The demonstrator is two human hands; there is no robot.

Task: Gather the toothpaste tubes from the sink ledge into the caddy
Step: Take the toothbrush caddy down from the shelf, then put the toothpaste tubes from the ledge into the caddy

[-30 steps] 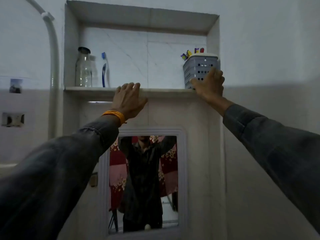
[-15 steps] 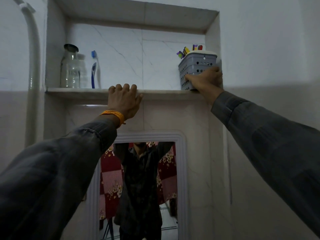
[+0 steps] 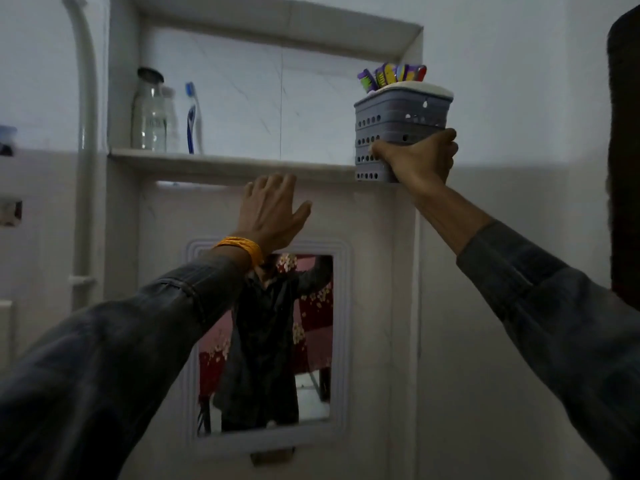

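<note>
White-tiled bathroom wall, dim light, with a recessed niche and a stone shelf (image 3: 221,161) running across its base. A framed mirror (image 3: 266,344) hangs on the wall below the shelf; it reflects a person in a dark shirt with both arms raised. At the left end of the shelf stands a clear glass jar (image 3: 149,112) with a dark lid, and just to its right an upright toothbrush (image 3: 192,116) with a blue-and-white handle. A white pipe (image 3: 85,140) runs vertically outside the niche on the left. The grey perforated caddy (image 3: 398,123) sits at the right end of the niche, its base at the shelf's front edge; whether it rests on the shelf or is lifted just clear cannot be told. Colourful toothpaste tubes (image 3: 393,76) stand upright inside it, their ends protruding above the white rim. The right hand (image 3: 419,157) grips the caddy's lower right front, fingers (image 3: 379,152) curled closed against the wall of holes. The left hand (image 3: 270,209), an orange band (image 3: 242,247) at its wrist, is open and empty, fingers spread, fingertips just below the shelf edge against the wall. Both sleeves are dark grey.
</note>
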